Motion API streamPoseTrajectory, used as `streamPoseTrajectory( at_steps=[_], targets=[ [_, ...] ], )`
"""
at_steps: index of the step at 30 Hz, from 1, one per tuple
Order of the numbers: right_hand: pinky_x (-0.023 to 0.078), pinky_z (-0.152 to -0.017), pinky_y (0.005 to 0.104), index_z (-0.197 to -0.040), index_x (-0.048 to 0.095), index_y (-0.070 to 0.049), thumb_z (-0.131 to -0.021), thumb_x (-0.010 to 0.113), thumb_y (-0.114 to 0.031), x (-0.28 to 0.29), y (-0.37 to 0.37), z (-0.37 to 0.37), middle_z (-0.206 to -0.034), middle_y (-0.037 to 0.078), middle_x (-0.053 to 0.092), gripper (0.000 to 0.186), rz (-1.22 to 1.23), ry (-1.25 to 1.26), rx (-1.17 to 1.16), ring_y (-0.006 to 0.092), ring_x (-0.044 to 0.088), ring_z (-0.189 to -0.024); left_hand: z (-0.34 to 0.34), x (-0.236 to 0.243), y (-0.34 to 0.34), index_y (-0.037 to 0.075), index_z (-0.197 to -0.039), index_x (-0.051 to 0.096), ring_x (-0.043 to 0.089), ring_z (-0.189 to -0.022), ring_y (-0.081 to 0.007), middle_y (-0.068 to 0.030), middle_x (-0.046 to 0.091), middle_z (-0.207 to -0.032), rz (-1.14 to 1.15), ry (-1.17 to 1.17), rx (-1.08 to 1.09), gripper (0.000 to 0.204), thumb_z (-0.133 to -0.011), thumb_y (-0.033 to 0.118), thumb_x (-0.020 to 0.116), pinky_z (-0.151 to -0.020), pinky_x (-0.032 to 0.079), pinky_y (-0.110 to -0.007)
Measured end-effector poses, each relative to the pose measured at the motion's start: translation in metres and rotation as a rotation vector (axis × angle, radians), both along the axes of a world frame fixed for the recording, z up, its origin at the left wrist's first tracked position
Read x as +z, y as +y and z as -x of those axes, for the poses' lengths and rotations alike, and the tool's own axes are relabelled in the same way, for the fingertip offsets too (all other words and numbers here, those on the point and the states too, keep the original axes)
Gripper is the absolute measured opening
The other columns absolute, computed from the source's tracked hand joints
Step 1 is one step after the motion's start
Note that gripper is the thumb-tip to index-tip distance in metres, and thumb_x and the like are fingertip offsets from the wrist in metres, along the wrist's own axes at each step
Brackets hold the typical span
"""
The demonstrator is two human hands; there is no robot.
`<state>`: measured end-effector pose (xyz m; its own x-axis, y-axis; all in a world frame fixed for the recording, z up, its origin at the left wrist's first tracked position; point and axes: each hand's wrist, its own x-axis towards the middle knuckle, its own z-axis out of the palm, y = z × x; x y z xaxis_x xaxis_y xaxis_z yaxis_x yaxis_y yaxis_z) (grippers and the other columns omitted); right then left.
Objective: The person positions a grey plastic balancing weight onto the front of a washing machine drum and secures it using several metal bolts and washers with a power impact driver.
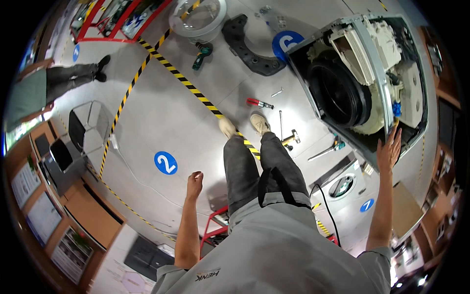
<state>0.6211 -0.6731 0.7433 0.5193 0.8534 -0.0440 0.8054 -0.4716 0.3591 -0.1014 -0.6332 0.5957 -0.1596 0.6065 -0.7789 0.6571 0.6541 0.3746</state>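
Head view, cabinet: the opened machine cabinet (378, 66) is seen at the front right.
Right hand (390, 149): fingers extended, laid at the cabinet's near edge; contact cannot be confirmed.
Left hand (195, 185): raised, fingers curled; full closure cannot be told.
Handling: judged heavy, stiff; best gripped by the frame, not the soft-looking black ring (361, 100).
Hidden: the cabinet's underside.

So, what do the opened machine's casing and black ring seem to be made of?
The casing looks like painted grey sheet metal: thin, straight edges. The black ring seems satin rubber, given its rounded, softly shining lip, though plastic is possible.
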Motion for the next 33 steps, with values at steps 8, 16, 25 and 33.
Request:
streamPoseTrajectory(
  at_steps=[8, 16, 25, 33],
  targets=[
    [0.029, -0.108, 0.0461, -0.143, 0.022, -0.001, -0.075, 0.069, -0.007, -0.039, -0.045, 0.201, -0.145, 0.025, 0.026, 0.083, -0.109, 0.342, -0.364, 0.0424, 0.03, -0.132, 0.063, -0.062, 0.118, -0.002, -0.109, 0.063, 0.063, -0.097, -0.0256, -0.0179, 0.066, -0.103, 0.125, 0.042, -0.248, 0.038, -0.09, 0.03, 0.058, -0.083, 0.047, -0.033],
    [0.029, -0.107, 0.0486, -0.144, 0.021, -0.003, -0.078, 0.066, -0.009, -0.087, -0.079, 0.336, -0.144, 0.026, 0.026, 0.08, 0.019, 0.59, -0.688, 0.0435, 0.031, -0.13, 0.056, -0.107, 0.262, 0.0, -0.116, 0.058, 0.06, -0.101, -0.0263, -0.0162, 0.064, -0.107, 0.116, 0.102, -0.35, 0.041, -0.09, 0.032, 0.059, -0.086, 0.046, -0.033],
    [0.036, -0.1, 0.0464, -0.136, 0.034, 0.001, -0.079, 0.065, -0.012, -0.262, -0.01, 0.281, -0.128, 0.025, 0.043, 0.066, -0.161, 0.737, -0.51, 0.0414, 0.043, -0.119, -0.143, -0.234, 0.38, -0.004, -0.122, 0.051, 0.055, -0.111, -0.0379, -0.0271, 0.056, -0.117, -0.237, 0.185, -0.785, 0.062, -0.081, 0.04, 0.067, -0.093, 0.044, -0.042],
    [0.041, -0.098, 0.0378, -0.133, 0.042, 0.003, -0.087, 0.06, -0.042, -0.597, 0.131, 0.223, -0.125, 0.024, 0.053, 0.067, -0.188, 1.267, -0.9, 0.0329, 0.053, -0.115, -0.314, -0.482, 0.507, -0.005, -0.143, 0.017, 0.041, -0.127, -0.0383, -0.0262, 0.04, -0.137, -0.153, 0.351, -0.541, 0.114, -0.068, 0.065, 0.068, -0.103, 0.038, -0.044]
  ],
)
